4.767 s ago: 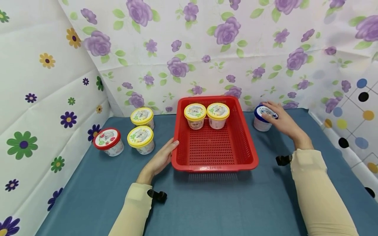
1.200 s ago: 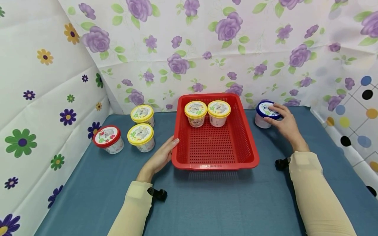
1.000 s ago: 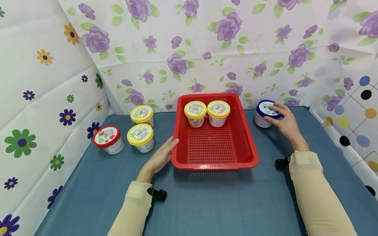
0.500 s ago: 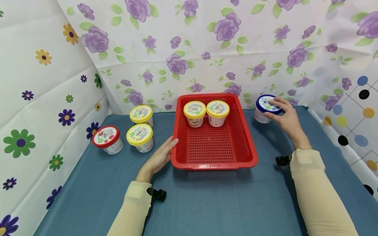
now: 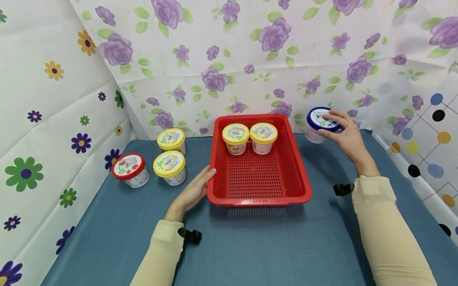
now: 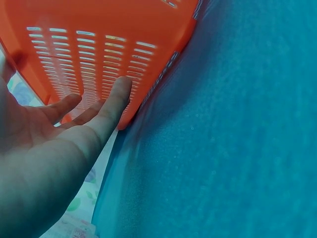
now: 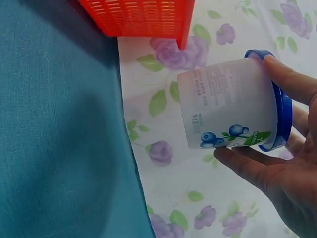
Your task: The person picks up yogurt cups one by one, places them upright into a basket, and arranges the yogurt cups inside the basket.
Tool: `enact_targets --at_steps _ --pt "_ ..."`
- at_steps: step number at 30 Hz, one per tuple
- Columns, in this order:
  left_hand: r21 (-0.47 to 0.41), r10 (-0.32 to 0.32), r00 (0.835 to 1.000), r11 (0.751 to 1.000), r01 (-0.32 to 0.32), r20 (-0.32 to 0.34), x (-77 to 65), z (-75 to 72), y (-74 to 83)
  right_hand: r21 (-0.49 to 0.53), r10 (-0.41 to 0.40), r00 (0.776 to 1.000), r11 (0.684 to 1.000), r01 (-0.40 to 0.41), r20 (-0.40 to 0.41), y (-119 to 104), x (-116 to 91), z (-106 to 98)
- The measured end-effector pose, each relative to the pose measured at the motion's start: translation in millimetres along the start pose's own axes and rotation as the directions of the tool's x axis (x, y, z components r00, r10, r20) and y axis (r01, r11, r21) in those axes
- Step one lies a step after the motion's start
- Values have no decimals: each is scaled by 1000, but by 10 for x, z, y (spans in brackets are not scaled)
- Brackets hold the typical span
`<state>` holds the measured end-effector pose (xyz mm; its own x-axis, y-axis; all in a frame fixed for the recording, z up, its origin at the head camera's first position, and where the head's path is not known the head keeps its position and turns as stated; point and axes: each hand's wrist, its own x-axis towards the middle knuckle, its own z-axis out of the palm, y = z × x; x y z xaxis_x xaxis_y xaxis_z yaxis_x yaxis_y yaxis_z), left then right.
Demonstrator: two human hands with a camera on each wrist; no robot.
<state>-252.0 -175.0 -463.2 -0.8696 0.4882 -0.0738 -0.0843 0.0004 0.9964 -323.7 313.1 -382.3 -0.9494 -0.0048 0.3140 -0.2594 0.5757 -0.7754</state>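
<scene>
My right hand [image 5: 348, 137] grips a white tub with a blue lid [image 5: 315, 134] and holds it above the table, right of the red basket [image 5: 257, 201]. Blueberries are printed on this tub [image 7: 230, 99] in the right wrist view, where the thumb lies at the lid and fingers touch the side. My left hand [image 5: 191, 192] holds the basket's left side, thumb over the rim. In the left wrist view, fingers [image 6: 106, 111] lie along the slotted outer wall. Two yellow-lidded tubs, one on the left [image 5: 236, 138] and one on the right [image 5: 263, 138], stand side by side at the basket's back.
Left of the basket, a yellow-lidded tub [image 5: 171, 140] stands behind another yellow-lidded tub [image 5: 169, 167]. A red-lidded tub [image 5: 129, 171] is further left. Blue cloth [image 5: 250, 250] covers the table. A flowered sheet [image 5: 200, 59] hangs along the back; patterned sheets flank both sides.
My right hand has taken hold of the blue-lidded tub, raised it off the table and shifted it slightly left. The left hand, basket and other tubs stay put.
</scene>
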Motion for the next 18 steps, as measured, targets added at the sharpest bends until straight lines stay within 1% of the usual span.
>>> enact_targets --at_steps 4,8,18 --pt "-7 3 1000 1000 -3 -4 1 10 -2 -1 -3 1000 1000 3 5 -8 -8 1" --pt "-7 -11 1000 1000 11 -10 4 17 6 8 1 1000 1000 -2 12 -33 -10 -6" --pt "-3 -14 1000 1000 14 -20 5 12 -2 -1 -2 999 1000 2 42 -188 70 -25"
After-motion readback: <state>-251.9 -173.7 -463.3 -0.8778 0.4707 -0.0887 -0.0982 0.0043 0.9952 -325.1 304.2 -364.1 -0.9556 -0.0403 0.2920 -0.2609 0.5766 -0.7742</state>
